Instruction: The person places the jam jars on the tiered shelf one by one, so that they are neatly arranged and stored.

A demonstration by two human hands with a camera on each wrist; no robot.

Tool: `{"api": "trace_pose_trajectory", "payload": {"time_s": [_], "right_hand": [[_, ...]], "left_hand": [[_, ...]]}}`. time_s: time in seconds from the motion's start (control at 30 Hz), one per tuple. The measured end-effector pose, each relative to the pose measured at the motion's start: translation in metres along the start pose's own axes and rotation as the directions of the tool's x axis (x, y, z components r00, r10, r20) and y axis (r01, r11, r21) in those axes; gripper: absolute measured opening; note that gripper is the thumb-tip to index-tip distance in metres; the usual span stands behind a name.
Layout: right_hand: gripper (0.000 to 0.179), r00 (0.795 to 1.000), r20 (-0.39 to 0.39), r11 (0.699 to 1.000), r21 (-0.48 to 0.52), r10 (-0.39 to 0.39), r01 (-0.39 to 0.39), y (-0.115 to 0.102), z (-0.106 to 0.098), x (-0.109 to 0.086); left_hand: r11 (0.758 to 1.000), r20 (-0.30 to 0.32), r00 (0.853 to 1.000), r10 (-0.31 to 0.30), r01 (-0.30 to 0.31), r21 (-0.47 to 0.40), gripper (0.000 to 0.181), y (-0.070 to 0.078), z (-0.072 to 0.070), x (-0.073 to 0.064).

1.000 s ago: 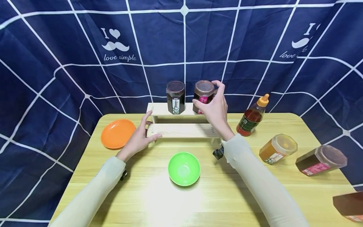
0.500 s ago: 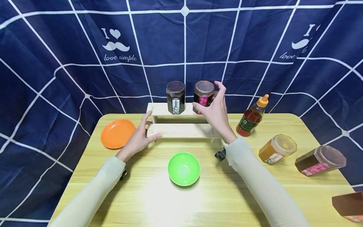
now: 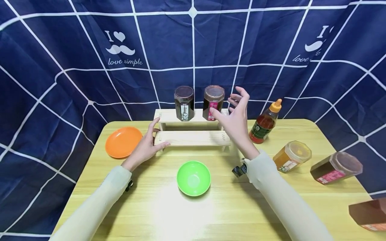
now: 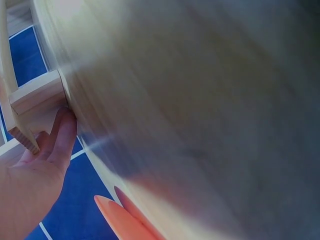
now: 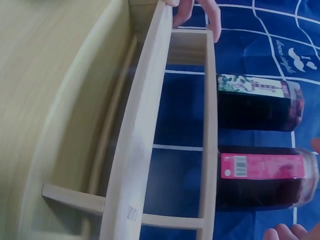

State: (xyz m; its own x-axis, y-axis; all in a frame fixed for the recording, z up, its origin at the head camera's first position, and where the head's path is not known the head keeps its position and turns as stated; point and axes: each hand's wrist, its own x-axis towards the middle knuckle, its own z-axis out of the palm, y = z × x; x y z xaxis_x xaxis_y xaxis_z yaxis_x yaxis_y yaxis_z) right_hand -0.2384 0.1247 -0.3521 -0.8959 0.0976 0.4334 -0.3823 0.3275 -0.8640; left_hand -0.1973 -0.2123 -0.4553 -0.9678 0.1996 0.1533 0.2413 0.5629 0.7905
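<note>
A two-tier wooden shelf (image 3: 193, 138) stands at the back of the table. My left hand (image 3: 145, 146) grips its left end, thumb at the lower board's front edge; the left wrist view shows fingers (image 4: 62, 137) against the shelf's side. Two dark jars stand upright on the top tier: a white-labelled jar (image 3: 184, 104) and, to its right, a pink-labelled jar (image 3: 213, 100). My right hand (image 3: 236, 124) is beside the pink-labelled jar, fingers spread and holding nothing. The thumb overlaps that jar in the head view. In the right wrist view, the fingertips (image 5: 292, 233) sit apart from it.
A green bowl (image 3: 193, 178) sits mid-table, an orange plate (image 3: 123, 142) at left. On the right stand a squeeze bottle (image 3: 265, 122) with a yellow cap, an amber jar (image 3: 292, 156), a dark jar (image 3: 336, 167) and a brown jar (image 3: 368, 214). Blue cloth (image 3: 169, 40) hangs behind.
My right hand has let go of the pink-labelled jar, spread its fingers and drawn back to the right. The jar stays on the top tier. My left hand keeps its grip on the shelf.
</note>
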Motion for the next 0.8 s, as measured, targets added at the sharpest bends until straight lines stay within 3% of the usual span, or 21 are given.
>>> {"api": "trace_pose_trajectory", "payload": {"time_s": [0.4,0.8], "right_hand": [[0.097,0.998,-0.049,1.000,0.008,-0.027,0.027,-0.012,-0.032,-0.020],[0.084,0.996,-0.088,0.999,0.039,-0.032,0.035,-0.012,-0.082,-0.045]], "left_hand": [[1.000,0.005,1.000,-0.015,0.015,-0.001,0.113,-0.002,0.001,0.002],[1.000,0.008,1.000,-0.009,0.009,-0.007,0.112,0.000,0.001,0.000]]}}
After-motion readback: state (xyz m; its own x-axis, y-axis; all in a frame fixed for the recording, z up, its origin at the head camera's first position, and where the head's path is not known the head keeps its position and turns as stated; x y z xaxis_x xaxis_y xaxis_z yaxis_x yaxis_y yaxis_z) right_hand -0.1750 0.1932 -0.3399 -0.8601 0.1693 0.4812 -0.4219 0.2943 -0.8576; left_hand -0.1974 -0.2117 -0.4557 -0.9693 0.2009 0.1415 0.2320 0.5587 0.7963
